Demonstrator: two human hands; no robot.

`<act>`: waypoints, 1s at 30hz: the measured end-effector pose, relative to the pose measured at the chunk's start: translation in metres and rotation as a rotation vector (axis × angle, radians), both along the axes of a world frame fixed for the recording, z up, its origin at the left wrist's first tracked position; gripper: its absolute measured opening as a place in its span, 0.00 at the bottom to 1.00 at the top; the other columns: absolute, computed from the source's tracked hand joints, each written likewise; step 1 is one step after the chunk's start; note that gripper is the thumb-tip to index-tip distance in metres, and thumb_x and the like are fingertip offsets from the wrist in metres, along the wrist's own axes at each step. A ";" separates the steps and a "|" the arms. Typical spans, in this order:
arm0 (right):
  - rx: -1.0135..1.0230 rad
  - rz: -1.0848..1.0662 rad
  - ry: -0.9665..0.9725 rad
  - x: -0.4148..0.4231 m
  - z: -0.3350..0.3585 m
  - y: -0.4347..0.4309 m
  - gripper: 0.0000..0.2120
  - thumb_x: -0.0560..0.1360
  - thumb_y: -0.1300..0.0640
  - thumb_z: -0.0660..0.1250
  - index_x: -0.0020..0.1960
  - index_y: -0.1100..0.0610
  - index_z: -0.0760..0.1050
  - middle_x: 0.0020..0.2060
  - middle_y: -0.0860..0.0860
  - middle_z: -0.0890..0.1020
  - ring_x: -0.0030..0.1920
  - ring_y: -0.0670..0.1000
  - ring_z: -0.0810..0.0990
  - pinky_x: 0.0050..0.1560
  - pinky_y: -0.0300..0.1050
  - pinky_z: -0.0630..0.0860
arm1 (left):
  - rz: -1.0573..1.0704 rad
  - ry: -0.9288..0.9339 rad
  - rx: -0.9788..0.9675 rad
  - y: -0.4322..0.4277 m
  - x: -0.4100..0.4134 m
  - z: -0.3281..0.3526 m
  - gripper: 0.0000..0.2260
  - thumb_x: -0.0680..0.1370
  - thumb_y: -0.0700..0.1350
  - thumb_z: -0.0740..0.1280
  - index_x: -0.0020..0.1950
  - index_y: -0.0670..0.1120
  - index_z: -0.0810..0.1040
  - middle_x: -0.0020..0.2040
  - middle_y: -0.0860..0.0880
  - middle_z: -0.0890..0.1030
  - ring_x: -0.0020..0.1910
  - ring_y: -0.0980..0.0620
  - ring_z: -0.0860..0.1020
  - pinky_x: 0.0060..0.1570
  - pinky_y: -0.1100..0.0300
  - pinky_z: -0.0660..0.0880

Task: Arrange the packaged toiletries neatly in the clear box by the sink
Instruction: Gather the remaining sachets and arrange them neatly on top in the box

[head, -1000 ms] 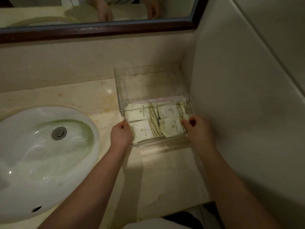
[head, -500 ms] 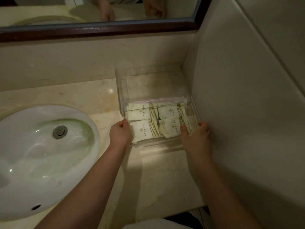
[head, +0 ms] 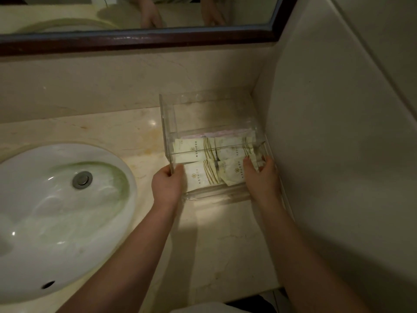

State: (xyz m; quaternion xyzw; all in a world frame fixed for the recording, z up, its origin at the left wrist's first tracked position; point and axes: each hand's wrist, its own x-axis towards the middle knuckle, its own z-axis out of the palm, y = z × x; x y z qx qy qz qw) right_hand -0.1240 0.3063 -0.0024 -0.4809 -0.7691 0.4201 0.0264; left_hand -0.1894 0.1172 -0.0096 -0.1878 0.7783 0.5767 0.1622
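Observation:
A clear acrylic box [head: 168, 123] stands on the marble counter in the corner by the right wall. Several cream-coloured toiletry packets [head: 191, 149] lie flat in its front part, in two rows, with a pinkish packet [head: 225, 132] behind them. My left hand [head: 167, 185] grips the box's front left corner. My right hand [head: 261, 177] is at the front right corner, with its thumb inside on a packet and its fingers round the side wall.
A white oval sink [head: 56, 213] with a metal drain [head: 82, 179] fills the left of the counter. A dark-framed mirror [head: 135, 39] runs along the back wall. The right wall [head: 338, 154] stands close against the box.
My right hand has slid from the box's front edge to its right corner, fingers now round the side wall. My left hand has kept its hold on the left corner.

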 end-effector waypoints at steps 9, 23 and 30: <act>0.068 -0.056 -0.127 -0.021 -0.001 0.005 0.35 0.71 0.38 0.67 0.70 0.58 0.64 0.67 0.59 0.72 0.64 0.60 0.73 0.55 0.49 0.70 | 0.088 -0.007 -0.096 0.022 -0.007 -0.006 0.25 0.59 0.57 0.71 0.51 0.46 0.77 0.51 0.45 0.81 0.47 0.45 0.81 0.51 0.46 0.79; 0.095 -0.225 -0.065 -0.048 -0.004 -0.003 0.39 0.69 0.41 0.71 0.71 0.59 0.61 0.67 0.62 0.68 0.61 0.65 0.74 0.56 0.51 0.73 | 0.221 0.030 -0.201 0.039 0.003 0.002 0.34 0.66 0.47 0.77 0.65 0.38 0.63 0.64 0.36 0.66 0.61 0.37 0.68 0.60 0.48 0.71; 0.062 -0.216 -0.014 -0.048 -0.006 -0.001 0.39 0.69 0.42 0.72 0.71 0.59 0.61 0.68 0.62 0.69 0.64 0.63 0.72 0.58 0.51 0.72 | 0.228 -0.120 -0.027 0.038 0.013 -0.003 0.28 0.70 0.47 0.75 0.62 0.41 0.63 0.51 0.47 0.73 0.47 0.45 0.76 0.53 0.52 0.76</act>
